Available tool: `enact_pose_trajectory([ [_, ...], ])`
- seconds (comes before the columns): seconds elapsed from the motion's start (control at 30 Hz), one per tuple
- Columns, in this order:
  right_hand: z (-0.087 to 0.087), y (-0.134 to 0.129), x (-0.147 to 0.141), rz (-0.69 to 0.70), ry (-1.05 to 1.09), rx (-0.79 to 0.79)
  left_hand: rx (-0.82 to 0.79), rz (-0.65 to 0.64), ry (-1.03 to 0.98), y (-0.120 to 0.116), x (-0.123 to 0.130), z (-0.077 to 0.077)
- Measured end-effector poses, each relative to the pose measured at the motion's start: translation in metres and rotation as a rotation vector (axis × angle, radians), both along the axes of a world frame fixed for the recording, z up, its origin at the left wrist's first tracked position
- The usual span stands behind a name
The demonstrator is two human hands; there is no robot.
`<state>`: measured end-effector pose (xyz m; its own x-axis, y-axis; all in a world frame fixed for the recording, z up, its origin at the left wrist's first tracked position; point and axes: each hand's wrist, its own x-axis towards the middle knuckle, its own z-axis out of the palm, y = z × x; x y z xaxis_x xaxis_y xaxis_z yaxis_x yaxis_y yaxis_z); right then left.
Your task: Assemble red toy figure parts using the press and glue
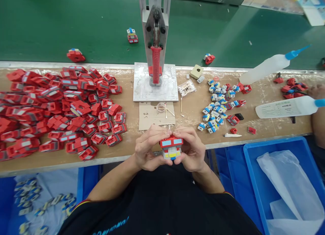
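Note:
A red, grey and yellow toy piece [172, 147] with two light-blue windows is held up near my chest, in front of the table edge. My left hand [150, 148] has its fingers and thumb closed on the piece's left side. On the opposite side my right hand [191, 148] grips the same piece. Just beyond lies a cardboard sheet [147, 118] with cotton swabs. Behind it stands a hand press with a red handle [156, 64] on a metal base plate [142, 89]. The piece's back is hidden by my fingers.
Red parts [80, 108] cover the table's left; small white-blue parts [215, 110] lie right of centre. Two glue bottles [284, 107] lie farther right, near another person's arm [317, 116]. A blue bin [254, 181] sits below right. Finished-looking pieces [132, 36] rest on the green surface.

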<state>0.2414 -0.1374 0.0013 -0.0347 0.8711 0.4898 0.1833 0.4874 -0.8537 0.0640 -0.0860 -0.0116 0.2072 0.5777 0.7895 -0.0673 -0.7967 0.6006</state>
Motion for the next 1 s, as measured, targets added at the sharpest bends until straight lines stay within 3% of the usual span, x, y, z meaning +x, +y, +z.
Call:
enact_pose_trajectory([
  [0.13, -0.011, -0.004, 0.001, -0.036, -0.008, -0.087, -0.009, 0.015, 0.011, -0.001, 0.0, 0.0],
  [0.27, -0.014, 0.0, -0.003, -0.031, -0.01, -0.031, -0.009, 0.032, 0.03, -0.002, -0.001, 0.002],
  [0.47, 0.001, 0.012, -0.021, -0.303, 0.135, -0.02, 0.034, 0.073, 0.111, -0.006, 0.015, 0.006],
  [0.63, 0.005, 0.021, -0.026, -0.392, 0.288, -0.076, 0.078, 0.132, 0.146, -0.008, 0.031, 0.009],
  [0.87, -0.011, 0.022, -0.021, -0.356, 0.334, -0.158, 0.092, 0.156, 0.155, -0.009, 0.034, 0.008],
  [1.0, -0.009, 0.024, -0.026, -0.328, 0.426, -0.113, 0.102, 0.18, 0.154, -0.01, 0.036, 0.008],
])
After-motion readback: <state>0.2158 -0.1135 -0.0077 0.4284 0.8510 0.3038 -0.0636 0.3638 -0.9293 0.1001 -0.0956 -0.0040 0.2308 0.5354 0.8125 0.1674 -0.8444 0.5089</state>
